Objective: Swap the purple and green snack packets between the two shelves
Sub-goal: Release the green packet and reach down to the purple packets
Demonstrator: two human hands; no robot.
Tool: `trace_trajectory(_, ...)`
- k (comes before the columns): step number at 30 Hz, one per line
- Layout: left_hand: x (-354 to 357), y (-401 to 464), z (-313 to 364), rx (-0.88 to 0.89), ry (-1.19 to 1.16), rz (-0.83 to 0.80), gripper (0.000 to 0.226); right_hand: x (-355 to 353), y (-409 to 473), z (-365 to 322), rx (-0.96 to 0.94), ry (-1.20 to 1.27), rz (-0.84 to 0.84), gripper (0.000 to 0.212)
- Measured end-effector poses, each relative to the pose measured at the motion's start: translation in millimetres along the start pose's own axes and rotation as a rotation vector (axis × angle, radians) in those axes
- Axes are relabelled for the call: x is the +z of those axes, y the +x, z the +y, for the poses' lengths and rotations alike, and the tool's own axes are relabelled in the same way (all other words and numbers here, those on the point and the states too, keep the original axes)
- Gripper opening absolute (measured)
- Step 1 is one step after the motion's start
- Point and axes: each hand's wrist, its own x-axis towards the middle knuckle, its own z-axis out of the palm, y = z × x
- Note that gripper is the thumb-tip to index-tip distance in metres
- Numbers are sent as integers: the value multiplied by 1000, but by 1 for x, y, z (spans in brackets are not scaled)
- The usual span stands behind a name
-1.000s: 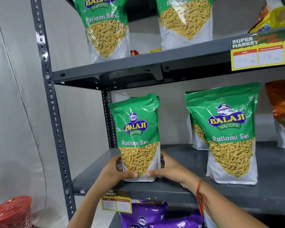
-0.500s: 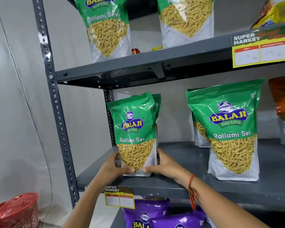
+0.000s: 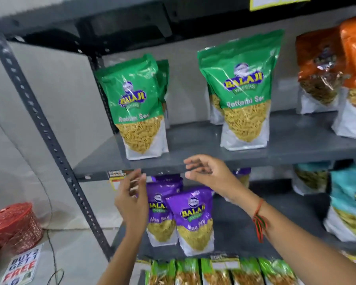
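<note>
Nearest the camera, both forearms rise from below. The left hand (image 3: pixel 132 194) hovers in front of the shelf edge with its fingers (image 3: pixel 137 177) loosely spread and curled, holding nothing. The right hand (image 3: pixel 208 173), a red thread at its wrist, is empty too, fingers open and slightly bent, just in front of the upper shelf's lip.

Just behind the hands, on the lower shelf (image 3: pixel 234 223), stand the purple packets (image 3: pixel 193 219): two upright at the front, one overlapping the other, with more purple showing behind them. Glossy pouches, purple on top, clear window of pale yellow sev below, white base. They look light and crinkly, easy to tip.

Beyond and above, on the upper shelf (image 3: pixel 193 159), the green packets: the left green packet (image 3: pixel 140 112) stands upright near the shelf's front edge, another tucked behind it, and the right green packet (image 3: pixel 243 95) stands well apart, one more behind that. Green tops, darker yellow sev in the window.

My read: neither hand carries anything, so a green pouch sits placed and the hands are between grabs. Green is up, purple is down; whether that is start or finish of the swap I cannot tell. Next likely calls for dropping to the purple pair, closing both hands on the front pouch's sides without knocking its neighbour.
</note>
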Motion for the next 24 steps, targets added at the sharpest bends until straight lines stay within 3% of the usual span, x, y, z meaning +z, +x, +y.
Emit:
trace_trajectory(4,6,-69,-49,-196,65,-51,19,-17,-35,67,190,-86,49,24)
trace_trajectory(7,8,-112,-84,-352,202,-209,21,-23,-48,127,359,-120,110,28)
trace_trajectory(9,13,-129,-102,-479,271,-351,34,-17,-51,165,491,-154,105,40)
trace_trajectory(12,24,-140,-122,-676,311,-515,54,0,-51,212,623,-179,4,73)
trace_trajectory(14,30,-144,-140,-714,297,-578,66,12,-50,233,644,-192,-82,81)
trace_trajectory(17,34,-146,-164,-772,299,-576,78,26,-51,256,620,-188,-148,73)
trace_trajectory(24,43,-143,-163,-778,267,-557,63,17,-56,284,567,-180,-127,54)
